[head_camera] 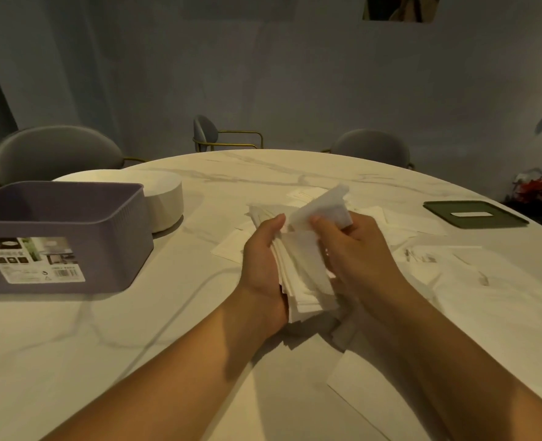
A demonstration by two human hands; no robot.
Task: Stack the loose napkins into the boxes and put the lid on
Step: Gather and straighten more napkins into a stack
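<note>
Marble table (199, 345) carries everything. Purple box (63, 224) sits far left with its top open and its label side toward the person. It is well apart from the hands, and its floor is hidden from this angle. White round tub (164, 202) is right behind the box; whether they touch, can't tell.

Green slotted lid (473, 214) lies flat far right, well apart from the box. My read: it's parked there so the box mouth is free for loading.

Loose napkins (415, 227) are scattered flat mid-table, beyond and to the right of the hands, with a few more at the near right edge. None are visibly in the box yet.

Stack (301, 275) is held above the table centre, on edge between the palms, probably so the edges can be squared before it goes in.

Left hand (260, 265) is curled around the stack's left side, thumb on top and fingers underneath, acting as the clamp. Right hand (358, 256) has its fingers closed in a pinch on one sheet (323, 205), which is lifted and bent above the stack. It looks like the sheet is being added to the top.

Judgement: this is the gathering stage, so early in the task. The risk is the thin sheets fanning out, since the stack's lower end is already splayed.
</note>
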